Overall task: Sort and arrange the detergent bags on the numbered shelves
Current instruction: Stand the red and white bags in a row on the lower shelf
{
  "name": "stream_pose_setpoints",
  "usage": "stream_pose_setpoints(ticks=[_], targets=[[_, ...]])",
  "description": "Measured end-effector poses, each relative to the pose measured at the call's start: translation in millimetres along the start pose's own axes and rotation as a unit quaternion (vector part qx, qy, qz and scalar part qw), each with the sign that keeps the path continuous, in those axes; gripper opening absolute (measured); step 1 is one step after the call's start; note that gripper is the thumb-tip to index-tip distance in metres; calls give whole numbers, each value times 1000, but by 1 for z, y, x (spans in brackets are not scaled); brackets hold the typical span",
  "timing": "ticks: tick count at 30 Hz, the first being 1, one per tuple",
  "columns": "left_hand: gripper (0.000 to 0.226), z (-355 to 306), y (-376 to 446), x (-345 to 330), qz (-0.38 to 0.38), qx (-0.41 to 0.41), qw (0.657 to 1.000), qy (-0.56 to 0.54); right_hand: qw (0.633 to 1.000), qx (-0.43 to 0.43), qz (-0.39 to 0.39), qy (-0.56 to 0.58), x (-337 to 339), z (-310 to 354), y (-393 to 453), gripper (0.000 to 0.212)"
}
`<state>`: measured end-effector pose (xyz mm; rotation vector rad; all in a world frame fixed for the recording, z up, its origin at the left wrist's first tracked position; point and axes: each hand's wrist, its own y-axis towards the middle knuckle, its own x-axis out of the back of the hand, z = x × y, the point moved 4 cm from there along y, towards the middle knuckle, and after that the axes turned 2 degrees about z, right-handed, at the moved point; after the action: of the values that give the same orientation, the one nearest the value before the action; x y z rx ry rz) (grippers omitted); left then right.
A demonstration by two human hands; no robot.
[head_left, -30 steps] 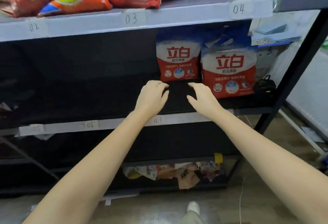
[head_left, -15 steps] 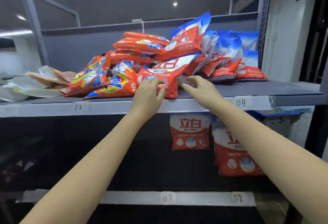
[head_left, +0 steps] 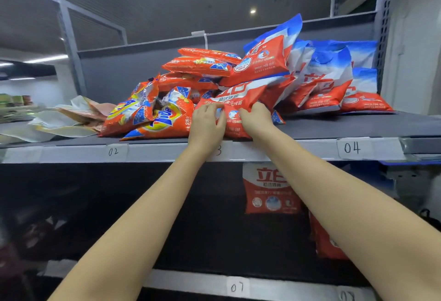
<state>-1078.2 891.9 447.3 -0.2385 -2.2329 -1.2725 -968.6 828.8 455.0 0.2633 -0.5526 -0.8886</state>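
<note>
Both the left hand (head_left: pixel 207 122) and right hand (head_left: pixel 256 119) clamp fingers on the crinkly red-and-white plastic detergent bag (head_left: pixel 235 100) above the paper label 04 (head_left: pixel 352 148), probably to pull it off the heap.

A stockroom or shop storage area: grey metal racking (head_left: pixel 310 151) with handwritten number labels such as 02 (head_left: pixel 113 151), 04 (head_left: pixel 352 148) and 07 (head_left: pixel 237 287) taped to the shelf edges, piled detergent bags (head_left: pixel 238 81), and ceiling strip lights (head_left: pixel 45 59) beyond

Left hand (head_left: pixel 207 124), right hand (head_left: pixel 256 119) gripping.
</note>
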Motion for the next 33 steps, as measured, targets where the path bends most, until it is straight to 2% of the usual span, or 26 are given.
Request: stream_pose_setpoints(ticks=[6,10,13,16,19,21,24,27,30,33], targets=[[37,15,9,12,14,61,997,-47,995,-20,-44,88,35,1,-2,36],[40,17,6,12,32,89,992,-84,993,22,-60,101,76,6,-16,29],[44,10,3,11,76,124,978,-148,987,62,-52,137,101,12,-39,14],[44,-5,-3,8,132,167,936,-281,981,78,-66,164,119,6,-66,8],[38,-22,-13,12,154,179,915,-326,980,83,-64,170,128,-4,-97,6],[35,-27,-27,10,164,204,875,-408,979,90,-67,173,132,-11,-118,8],[33,-32,-59,9,177,206,795,-543,973,83,-77,199,137,-25,-155,4],[22,-30,-97,4,173,186,741,-621,970,47,-73,227,132,-48,-198,22],[16,-16,-152,-7,170,182,715,-653,973,12,-78,217,117,-84,-239,36],[29,9,-206,-24,173,232,711,-641,972,-68,-74,213,97,-124,-272,46]])
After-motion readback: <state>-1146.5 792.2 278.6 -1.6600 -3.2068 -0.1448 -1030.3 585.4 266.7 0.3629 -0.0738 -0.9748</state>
